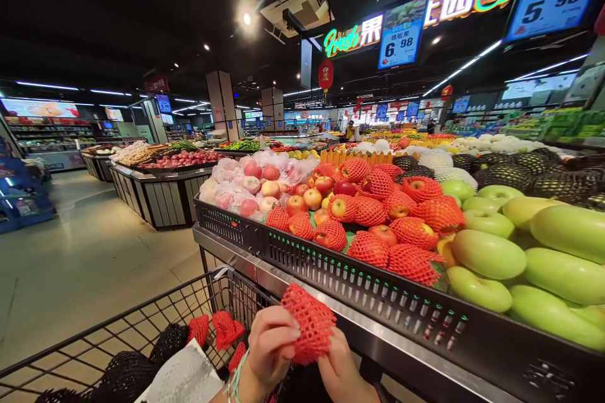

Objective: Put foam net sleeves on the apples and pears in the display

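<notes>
Both my hands hold a red foam net sleeve [309,322] low in the middle, above the shopping cart. My left hand [271,347] pinches its left side with fingers closed. My right hand [341,368] grips its lower right side from below. Whether fruit is inside the sleeve is hidden. Red-netted apples [378,227] fill the black display bin [378,293] just beyond my hands. Green apples [520,258] lie to the right.
The wire shopping cart [142,327] at lower left holds more red net sleeves [225,329], black net sleeves [127,371] and a white bag [184,378]. Pink bagged apples [255,186] sit at the bin's far end. Another produce stand [161,192] and an open aisle floor [85,258] lie left.
</notes>
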A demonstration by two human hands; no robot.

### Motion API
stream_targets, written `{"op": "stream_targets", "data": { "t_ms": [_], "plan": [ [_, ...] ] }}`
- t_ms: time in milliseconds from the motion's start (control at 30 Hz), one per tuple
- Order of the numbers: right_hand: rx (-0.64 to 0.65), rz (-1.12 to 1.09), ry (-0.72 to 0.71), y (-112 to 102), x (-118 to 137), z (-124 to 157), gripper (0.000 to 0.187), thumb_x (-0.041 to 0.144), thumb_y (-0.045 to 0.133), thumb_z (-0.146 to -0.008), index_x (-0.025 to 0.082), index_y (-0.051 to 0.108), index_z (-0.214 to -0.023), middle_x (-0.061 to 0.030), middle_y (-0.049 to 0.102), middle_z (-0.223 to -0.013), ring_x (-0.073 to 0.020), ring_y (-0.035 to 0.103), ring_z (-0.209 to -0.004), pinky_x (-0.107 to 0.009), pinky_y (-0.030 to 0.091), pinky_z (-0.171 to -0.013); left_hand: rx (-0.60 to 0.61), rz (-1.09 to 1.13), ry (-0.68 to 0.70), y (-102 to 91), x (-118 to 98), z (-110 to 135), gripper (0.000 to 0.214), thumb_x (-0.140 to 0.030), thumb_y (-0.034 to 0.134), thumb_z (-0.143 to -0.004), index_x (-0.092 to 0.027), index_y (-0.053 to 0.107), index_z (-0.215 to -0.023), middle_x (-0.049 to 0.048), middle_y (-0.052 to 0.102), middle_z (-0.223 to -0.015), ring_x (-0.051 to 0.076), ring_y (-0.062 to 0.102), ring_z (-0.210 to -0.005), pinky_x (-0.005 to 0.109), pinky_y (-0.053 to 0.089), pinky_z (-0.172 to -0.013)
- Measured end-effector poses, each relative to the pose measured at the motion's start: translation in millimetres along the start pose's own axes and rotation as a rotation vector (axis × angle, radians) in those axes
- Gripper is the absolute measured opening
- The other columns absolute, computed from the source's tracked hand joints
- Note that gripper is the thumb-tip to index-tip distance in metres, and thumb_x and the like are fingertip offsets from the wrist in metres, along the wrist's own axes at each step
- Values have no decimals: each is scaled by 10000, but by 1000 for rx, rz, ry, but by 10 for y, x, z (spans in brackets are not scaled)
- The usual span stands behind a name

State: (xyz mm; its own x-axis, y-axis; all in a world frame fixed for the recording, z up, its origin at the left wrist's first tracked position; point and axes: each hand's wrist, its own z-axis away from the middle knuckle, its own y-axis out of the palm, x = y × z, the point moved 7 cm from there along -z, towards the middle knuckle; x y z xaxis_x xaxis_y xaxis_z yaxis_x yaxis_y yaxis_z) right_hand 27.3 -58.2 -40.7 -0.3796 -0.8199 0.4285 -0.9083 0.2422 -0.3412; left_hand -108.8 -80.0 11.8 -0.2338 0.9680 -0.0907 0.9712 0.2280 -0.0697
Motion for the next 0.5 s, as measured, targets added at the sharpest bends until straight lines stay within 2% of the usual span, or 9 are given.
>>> {"op": "stream_targets", "data": {
  "t_ms": [67,133,167,200,267,333,400,467,500],
  "plan": [
    [-45,2,80,-24,-164,70,358,59,441,-780,248,725,-887,-27,764,-850,-206,717,-802,-305,599,-754,-130,165,-161,17,77,20,181,-287,480,-973,-259,557,-1134,11,675,-869,117,628,-704,218,545,-636],
    [-98,-33,173,-62,-338,134,286,93,495,-770,250,720,-853,-35,760,-848,-227,711,-815,-343,596,-761,-225,353,-492,104,286,75,163,-283,459,-983,-316,526,-1128,-16,679,-913,63,582,-556,158,486,-515],
    [-109,-70,227,-78,-419,152,266,103,529,-758,248,715,-881,-44,756,-881,-235,708,-834,-358,594,-769,-204,432,-686,195,396,118,134,-290,468,-981,-316,539,-1092,-29,679,-890,41,542,-490,134,445,-470],
    [-104,-117,279,-91,-484,156,274,110,564,-744,243,707,-936,-56,750,-929,-241,703,-862,-371,592,-782,-133,491,-863,300,481,164,102,-301,503,-965,-296,566,-1046,-35,678,-845,31,516,-458,125,421,-453],
    [-56,-215,366,-121,-546,111,367,121,636,-726,224,665,-1078,-85,722,-1040,-249,687,-946,-387,582,-832,95,556,-1085,476,554,223,102,-324,622,-892,-229,639,-927,-35,658,-713,54,539,-493,139,426,-484],
    [72,-251,383,-135,-489,-2,510,143,711,-705,202,610,-1201,-119,667,-1177,-265,640,-1081,-411,538,-939,347,539,-1122,576,548,231,133,-311,698,-822,-178,702,-815,-6,665,-680,102,592,-595,188,472,-582],
    [255,-226,332,-121,-354,-128,609,158,751,-690,198,574,-1271,-134,617,-1265,-278,589,-1171,-430,478,-1024,490,439,-1004,591,519,177,115,-273,731,-778,-167,736,-734,21,696,-718,146,617,-682,238,492,-673],
    [397,-209,282,-101,-236,-212,650,170,751,-708,207,542,-1322,-134,590,-1310,-276,563,-1209,-433,441,-1064,495,334,-838,562,481,93,77,-245,734,-768,-180,763,-740,44,732,-790,181,638,-764,275,504,-749],
    [421,-218,283,-104,-209,-235,661,181,748,-722,213,524,-1342,-131,579,-1329,-272,553,-1224,-428,432,-1074,464,306,-771,541,463,60,66,-240,740,-762,-196,776,-795,52,747,-855,196,652,-818,291,508,-798]
  ]
}}
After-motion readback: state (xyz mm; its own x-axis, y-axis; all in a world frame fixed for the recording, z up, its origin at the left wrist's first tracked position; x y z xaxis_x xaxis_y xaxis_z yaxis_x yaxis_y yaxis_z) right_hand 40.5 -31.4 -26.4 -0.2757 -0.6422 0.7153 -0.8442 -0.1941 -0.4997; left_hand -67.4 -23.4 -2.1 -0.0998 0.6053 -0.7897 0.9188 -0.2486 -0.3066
